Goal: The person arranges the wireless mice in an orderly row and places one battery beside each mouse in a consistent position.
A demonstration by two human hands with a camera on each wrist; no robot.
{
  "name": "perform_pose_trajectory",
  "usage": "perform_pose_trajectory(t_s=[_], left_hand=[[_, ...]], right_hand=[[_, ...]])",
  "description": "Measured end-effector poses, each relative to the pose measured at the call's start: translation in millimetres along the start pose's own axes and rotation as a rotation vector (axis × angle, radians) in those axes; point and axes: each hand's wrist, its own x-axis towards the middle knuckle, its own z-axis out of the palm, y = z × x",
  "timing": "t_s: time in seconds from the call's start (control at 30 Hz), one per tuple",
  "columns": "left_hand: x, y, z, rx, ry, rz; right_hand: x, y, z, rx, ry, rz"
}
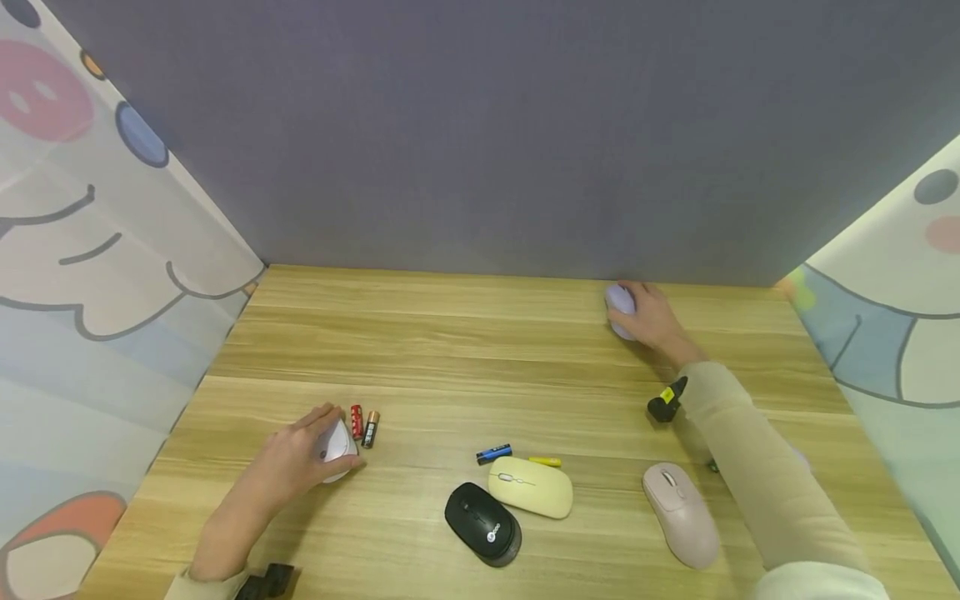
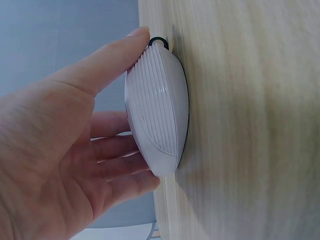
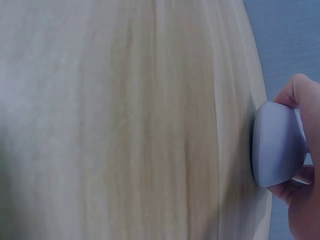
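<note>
At the left of the table, my left hand (image 1: 288, 462) grips a white computer mouse (image 1: 339, 448) by its sides, thumb on one side and fingers on the other. The left wrist view shows ridges along the side of this white mouse (image 2: 157, 107), its base close to the wood. A red battery (image 1: 356, 422) and a black-and-copper battery (image 1: 371, 430) lie just beside it. Near the table's back edge, my right hand (image 1: 651, 321) holds a lavender mouse (image 1: 620, 304); in the right wrist view the lavender mouse (image 3: 280, 145) is between thumb and fingers, at the wood surface.
Front centre are a black mouse (image 1: 476, 518), a pale yellow mouse (image 1: 538, 489), a blue battery (image 1: 493, 454) and a yellow battery (image 1: 545, 461). A beige-pink mouse (image 1: 682, 518) lies near the right forearm, which partly hides a small green item (image 1: 712, 466). A grey panel (image 1: 480, 150) stands behind.
</note>
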Motion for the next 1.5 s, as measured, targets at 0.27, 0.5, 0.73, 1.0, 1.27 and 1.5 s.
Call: perform_pose_trajectory(t_s=[0.27, 0.5, 0.73, 1.0, 1.27, 1.5], left_hand=[[0.2, 0.7, 0.9, -0.001, -0.004, -0.003], [0.2, 1.4, 0.8, 0.004, 0.013, 0.000], [0.8, 2.8, 0.7, 0.008, -0.002, -0.003], [0.9, 1.5, 1.3, -0.003, -0.005, -0.005], [0.3, 3.0, 0.8, -0.008, 0.005, -0.004], [0.0, 2.5, 0.8, -0.018, 0.006, -0.003]], right_hand=[[3.2, -6.6, -0.4, -0.003, -0.010, 0.014], [5.8, -10.3, -0.2, -0.020, -0.018, 0.023], [5.4, -8.1, 0.8, -0.039, -0.022, 0.025], [6.0, -8.7, 2.4, -0.043, -0.014, 0.026], [7.2, -7.1, 3.9, -0.042, -0.016, 0.029], [7.7, -6.4, 5.0, -0.048, -0.024, 0.044]])
